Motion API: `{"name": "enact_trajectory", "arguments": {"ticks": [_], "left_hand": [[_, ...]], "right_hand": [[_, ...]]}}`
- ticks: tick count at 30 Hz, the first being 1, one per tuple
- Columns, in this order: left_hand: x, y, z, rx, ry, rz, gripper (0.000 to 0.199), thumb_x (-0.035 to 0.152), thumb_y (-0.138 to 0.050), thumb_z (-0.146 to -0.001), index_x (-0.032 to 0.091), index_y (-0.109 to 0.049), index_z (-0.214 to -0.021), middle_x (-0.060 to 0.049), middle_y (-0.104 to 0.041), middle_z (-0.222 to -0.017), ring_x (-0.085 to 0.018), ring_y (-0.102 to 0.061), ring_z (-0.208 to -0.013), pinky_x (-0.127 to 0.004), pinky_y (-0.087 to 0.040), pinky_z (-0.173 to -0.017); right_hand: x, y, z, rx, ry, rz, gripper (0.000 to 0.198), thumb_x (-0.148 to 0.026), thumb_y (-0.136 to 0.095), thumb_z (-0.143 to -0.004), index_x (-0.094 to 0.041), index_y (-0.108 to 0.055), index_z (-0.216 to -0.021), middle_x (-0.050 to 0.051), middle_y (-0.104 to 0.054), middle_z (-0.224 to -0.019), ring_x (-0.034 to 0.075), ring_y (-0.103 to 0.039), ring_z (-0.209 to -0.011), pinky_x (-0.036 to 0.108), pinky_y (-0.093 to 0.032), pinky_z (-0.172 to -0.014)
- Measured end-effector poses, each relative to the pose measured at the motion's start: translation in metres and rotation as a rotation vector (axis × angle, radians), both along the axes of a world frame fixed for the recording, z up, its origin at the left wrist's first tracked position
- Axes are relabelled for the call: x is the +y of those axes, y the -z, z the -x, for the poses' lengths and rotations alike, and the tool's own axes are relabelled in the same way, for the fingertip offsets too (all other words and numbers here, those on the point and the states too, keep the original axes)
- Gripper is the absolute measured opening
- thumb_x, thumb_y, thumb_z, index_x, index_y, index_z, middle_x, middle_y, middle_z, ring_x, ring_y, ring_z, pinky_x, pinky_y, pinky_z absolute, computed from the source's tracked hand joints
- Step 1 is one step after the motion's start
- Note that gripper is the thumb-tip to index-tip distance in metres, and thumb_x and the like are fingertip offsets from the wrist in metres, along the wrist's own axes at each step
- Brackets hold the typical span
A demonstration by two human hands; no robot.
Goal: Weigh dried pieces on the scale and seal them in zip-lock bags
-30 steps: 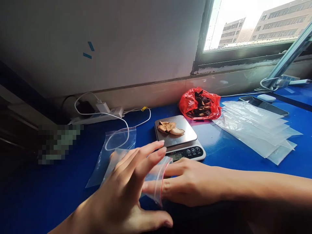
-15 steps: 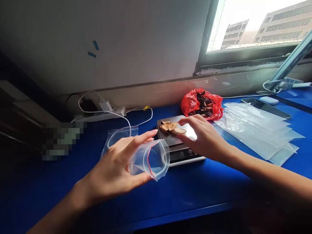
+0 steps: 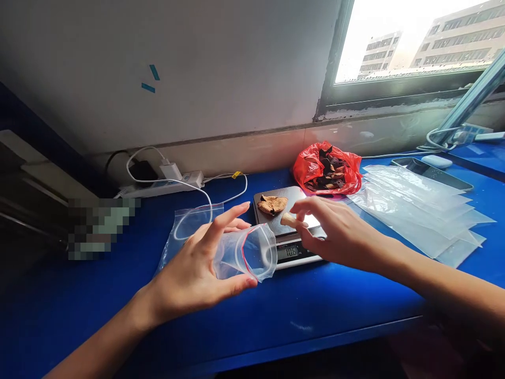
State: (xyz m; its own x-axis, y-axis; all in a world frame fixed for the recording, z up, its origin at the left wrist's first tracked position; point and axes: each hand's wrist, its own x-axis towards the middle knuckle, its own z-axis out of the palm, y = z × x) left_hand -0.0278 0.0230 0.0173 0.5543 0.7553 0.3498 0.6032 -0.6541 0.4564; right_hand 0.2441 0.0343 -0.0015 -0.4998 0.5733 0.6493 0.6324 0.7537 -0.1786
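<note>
My left hand [image 3: 193, 268] is curled round a clear zip-lock bag [image 3: 236, 252], its mouth with a red strip gaping toward the right. My right hand [image 3: 335, 231] pinches a small pale dried slice [image 3: 290, 220] between thumb and fingers, just above the plate of a kitchen scale [image 3: 290, 197]. Another dried slice [image 3: 272, 205], larger, brown and wrinkled, lies on the plate. The scale's display [image 3: 289, 252] seems to read 10.6; its right part is covered by my right hand.
Behind the scale sits a red plastic bag [image 3: 302, 168] full of dark dried pieces. Several flat clear bags [image 3: 418, 205] are stacked at right, by a phone [image 3: 453, 178]. Another clear bag [image 3: 169, 247], a white cable [image 3: 193, 185] and a power strip [image 3: 158, 188] lie at left.
My right hand has closed on the smaller slice and lifted it away from the larger one. My left hand and its bag have shifted slightly. The scale's display is now easier to read.
</note>
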Motion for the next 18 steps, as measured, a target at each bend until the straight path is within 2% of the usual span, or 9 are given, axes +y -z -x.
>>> {"name": "enact_trajectory", "arguments": {"ticks": [4, 7, 11, 14, 16, 18], "left_hand": [[0.0, 0.003, -0.001, 0.011, -0.015, -0.022, 0.098, 0.038, -0.083, -0.065, 0.038, -0.028, -0.146, -0.007, -0.065, -0.12, -0.03, -0.066, -0.104, -0.046, -0.058, -0.087], [-0.001, 0.008, -0.003, 0.045, 0.006, -0.047, 0.099, 0.041, -0.082, -0.065, 0.039, -0.025, -0.146, -0.008, -0.061, -0.127, -0.031, -0.065, -0.106, -0.045, -0.06, -0.081], [-0.002, 0.013, -0.006, 0.073, 0.008, -0.092, 0.095, 0.041, -0.081, -0.068, 0.038, -0.026, -0.146, -0.009, -0.059, -0.131, -0.032, -0.064, -0.107, -0.042, -0.061, -0.075], [-0.001, 0.013, -0.007, 0.046, 0.015, -0.112, 0.087, 0.041, -0.079, -0.071, 0.036, -0.031, -0.144, -0.008, -0.06, -0.129, -0.032, -0.063, -0.11, -0.041, -0.06, -0.079], [0.0, 0.013, -0.006, 0.007, 0.023, -0.137, 0.082, 0.043, -0.078, -0.073, 0.034, -0.035, -0.142, -0.008, -0.06, -0.129, -0.031, -0.063, -0.111, -0.043, -0.059, -0.085], [0.0, 0.014, -0.004, -0.046, 0.013, -0.157, 0.079, 0.045, -0.078, -0.074, 0.034, -0.037, -0.14, -0.008, -0.059, -0.131, -0.03, -0.063, -0.111, -0.046, -0.056, -0.091]], "right_hand": [[-0.017, -0.002, 0.009, -0.015, -0.194, 0.046, 0.016, -0.011, -0.051, -0.091, -0.018, -0.051, -0.105, 0.002, -0.063, -0.085, 0.011, -0.059, -0.072, 0.022, -0.046, -0.064], [-0.022, 0.002, 0.02, -0.06, -0.319, 0.053, 0.019, -0.015, -0.047, -0.097, -0.018, -0.052, -0.115, 0.006, -0.063, -0.095, 0.013, -0.061, -0.082, 0.024, -0.049, -0.07], [-0.013, 0.008, 0.029, 0.009, -0.371, 0.012, 0.014, -0.027, -0.053, -0.096, -0.016, -0.056, -0.105, 0.011, -0.064, -0.107, 0.017, -0.063, -0.096, 0.028, -0.053, -0.08], [0.004, 0.01, 0.024, 0.102, -0.294, -0.04, 0.013, -0.022, -0.052, -0.096, -0.016, -0.057, -0.106, 0.01, -0.066, -0.101, 0.018, -0.063, -0.096, 0.032, -0.054, -0.082], [0.017, 0.011, 0.017, 0.12, -0.162, -0.024, 0.025, -0.021, -0.05, -0.095, -0.016, -0.053, -0.12, 0.012, -0.063, -0.114, 0.021, -0.059, -0.108, 0.038, -0.052, -0.091], [0.028, 0.013, 0.01, 0.035, -0.035, 0.027, 0.039, -0.023, -0.05, -0.095, -0.016, -0.047, -0.133, 0.016, -0.054, -0.132, 0.025, -0.05, -0.124, 0.047, -0.045, -0.102]]}}
